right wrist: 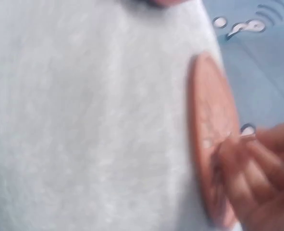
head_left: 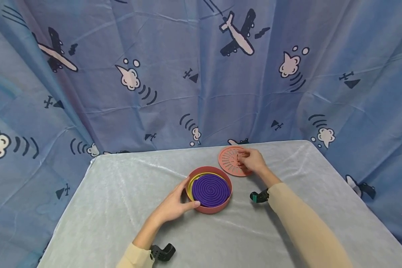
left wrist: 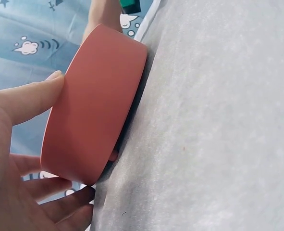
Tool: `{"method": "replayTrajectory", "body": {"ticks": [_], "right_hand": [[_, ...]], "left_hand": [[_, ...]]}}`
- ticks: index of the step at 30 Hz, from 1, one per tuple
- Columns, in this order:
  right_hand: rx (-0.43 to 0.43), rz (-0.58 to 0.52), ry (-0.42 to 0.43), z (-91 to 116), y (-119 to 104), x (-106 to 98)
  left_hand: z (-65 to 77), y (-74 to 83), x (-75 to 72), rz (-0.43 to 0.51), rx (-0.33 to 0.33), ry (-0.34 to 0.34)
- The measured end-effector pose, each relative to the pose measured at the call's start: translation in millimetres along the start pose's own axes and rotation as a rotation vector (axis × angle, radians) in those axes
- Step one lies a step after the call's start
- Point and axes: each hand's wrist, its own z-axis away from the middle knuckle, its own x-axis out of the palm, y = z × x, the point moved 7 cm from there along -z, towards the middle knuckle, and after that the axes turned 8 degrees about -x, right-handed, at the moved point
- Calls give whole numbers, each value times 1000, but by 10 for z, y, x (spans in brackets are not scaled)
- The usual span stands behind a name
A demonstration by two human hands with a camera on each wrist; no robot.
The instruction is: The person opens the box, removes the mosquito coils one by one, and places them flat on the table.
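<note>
A round red mosquito coil box stands uncovered on the table. Inside it lies a purple mosquito coil, with a yellow rim of something showing beneath its left edge. My left hand grips the box from the left, thumb at the near rim and fingers round the side. In the left wrist view the thumb presses the upper edge of the box wall. Beyond the box to the right is its slotted, coral-coloured lid. My right hand pinches the lid near its centre, fingers curled; the right wrist view is blurred.
A pale, plush cloth covers the table. Behind it hangs a blue curtain printed with planes and clouds, close to the table's far edge. Each wrist wears a small black camera mount.
</note>
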Motion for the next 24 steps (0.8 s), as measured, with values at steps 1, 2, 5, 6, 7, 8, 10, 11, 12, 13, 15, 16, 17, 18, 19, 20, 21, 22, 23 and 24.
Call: {"method": "replayTrajectory", "body": {"ticks": [1, 2, 5, 6, 7, 8, 10, 11, 12, 13, 15, 16, 17, 18, 19, 20, 21, 22, 23, 24], "right_hand": [[-5, 44, 8, 17, -23, -36], [-11, 86, 20, 32, -50, -74], [-38, 160, 45, 82, -140, -174], [-47, 175, 50, 101, -173, -199], [-53, 172, 50, 123, -205, -218], [-62, 167, 48, 144, -238, -234], [-70, 147, 44, 187, -308, -250], [-75, 142, 42, 207, -341, -254], [-83, 133, 35, 230, -377, -253], [-96, 121, 25, 255, -417, -251], [-121, 105, 11, 310, -489, -241], [-134, 91, 2, 340, -519, -233], [-150, 75, -9, 373, -552, -223], [-167, 61, -18, 408, -583, -214], [-176, 50, -24, 444, -607, -203], [-186, 44, -30, 477, -629, -189], [-196, 35, -40, 511, -653, -171], [-204, 24, -52, 542, -677, -146], [-217, 23, -64, 565, -696, -120], [-228, 33, -70, 587, -717, -95]], "left_hand": [[-1, 0, 2, 0, -2, 0], [-2, 0, 3, -2, -3, 1], [-6, -2, 8, -7, -7, 6], [-7, -4, 10, -8, -11, 6], [-8, -4, 12, -10, -9, 7], [-8, -3, 13, -12, -8, 8], [-7, 1, 12, -13, -4, 9], [-6, 2, 9, -14, -4, 9], [-7, 2, 7, -14, -3, 7], [-6, 2, 4, -15, -3, 7], [-7, 0, -1, -10, -4, 4], [-9, -1, -4, -9, -3, 5], [-14, -2, -7, -6, 0, 4], [-18, -2, -8, -4, 4, 3], [-20, -1, -9, -3, 8, 3], [-22, 2, -10, -2, 13, 3], [-25, 2, -9, 0, 17, 3], [-25, 3, -9, 0, 20, 3], [-21, 3, -8, 4, 20, 3], [-17, -1, -6, 7, 17, 4]]}}
